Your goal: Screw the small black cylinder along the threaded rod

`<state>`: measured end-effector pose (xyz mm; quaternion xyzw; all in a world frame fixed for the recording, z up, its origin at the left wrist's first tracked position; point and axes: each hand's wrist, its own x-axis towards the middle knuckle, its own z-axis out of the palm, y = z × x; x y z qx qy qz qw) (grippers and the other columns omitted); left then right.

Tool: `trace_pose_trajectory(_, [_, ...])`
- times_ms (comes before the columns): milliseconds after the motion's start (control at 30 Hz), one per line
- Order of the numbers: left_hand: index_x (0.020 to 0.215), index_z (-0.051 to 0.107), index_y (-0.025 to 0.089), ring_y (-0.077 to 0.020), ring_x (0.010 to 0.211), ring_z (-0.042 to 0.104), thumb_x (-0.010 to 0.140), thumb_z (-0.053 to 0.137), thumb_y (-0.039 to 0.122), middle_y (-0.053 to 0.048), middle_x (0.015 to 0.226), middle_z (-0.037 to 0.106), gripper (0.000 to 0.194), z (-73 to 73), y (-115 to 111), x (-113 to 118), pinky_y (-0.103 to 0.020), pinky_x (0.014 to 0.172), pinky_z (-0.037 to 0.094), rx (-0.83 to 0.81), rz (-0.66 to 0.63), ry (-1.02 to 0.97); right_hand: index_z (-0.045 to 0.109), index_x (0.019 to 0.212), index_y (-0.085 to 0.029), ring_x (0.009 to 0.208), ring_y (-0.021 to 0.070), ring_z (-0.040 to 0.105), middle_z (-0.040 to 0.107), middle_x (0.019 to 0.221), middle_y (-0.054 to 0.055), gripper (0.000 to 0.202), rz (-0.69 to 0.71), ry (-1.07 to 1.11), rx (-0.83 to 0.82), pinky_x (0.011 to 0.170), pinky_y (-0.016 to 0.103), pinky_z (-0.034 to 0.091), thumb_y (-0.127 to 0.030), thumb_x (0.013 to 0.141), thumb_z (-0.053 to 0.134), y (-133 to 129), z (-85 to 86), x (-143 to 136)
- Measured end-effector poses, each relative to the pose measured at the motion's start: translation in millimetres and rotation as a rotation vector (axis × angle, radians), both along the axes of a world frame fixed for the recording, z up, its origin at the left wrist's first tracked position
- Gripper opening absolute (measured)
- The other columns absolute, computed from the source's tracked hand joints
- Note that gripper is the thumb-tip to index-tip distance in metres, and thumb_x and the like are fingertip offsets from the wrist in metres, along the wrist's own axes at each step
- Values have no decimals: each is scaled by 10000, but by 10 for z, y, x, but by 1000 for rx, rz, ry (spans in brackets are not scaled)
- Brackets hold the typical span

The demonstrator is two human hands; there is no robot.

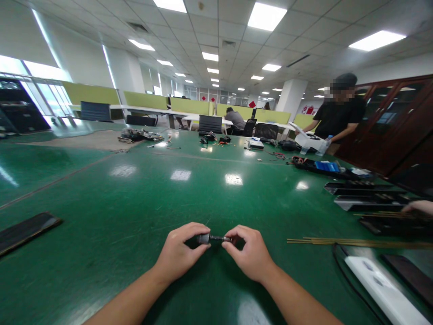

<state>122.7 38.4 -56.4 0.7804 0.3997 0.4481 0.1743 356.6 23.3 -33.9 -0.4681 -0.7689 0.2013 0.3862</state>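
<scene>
The left hand pinches the thick end of a dark cylindrical part between thumb and forefinger, the fingertips spread only by the width of the piece. The right hand pinches the narrow opposite end in the same way. The part lies crosswise between the hands, just above the bench; whether it is one piece or two joined pieces cannot be told.

For good control, hold the thick end steady and make fine adjustments at the narrow end. Align both ends on one axis; avoid side load, as the thin middle would probably bend first. Use light fingertip pressure and leave the middle exposed for inspection.

To the right lie thin rods, a white power strip and a dark cable. Direct elbow movement away from these. Beyond the rods, a co-worker's hand is near dark metal channels. A dark flat slab lies well apart at the left.
</scene>
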Motion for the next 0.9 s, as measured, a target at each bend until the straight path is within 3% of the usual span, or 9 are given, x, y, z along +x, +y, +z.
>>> trace_pose_trajectory(900, [1073,679,305,-156,1001,656,795,765,202,24,1059,703,309,-17,13,-31,-293,926,511,-38,18,2,692,881,-200,756,154,636,680,811,7,40,-9,-3,-3,719,268,462,-195,841,696,-5,18,27])
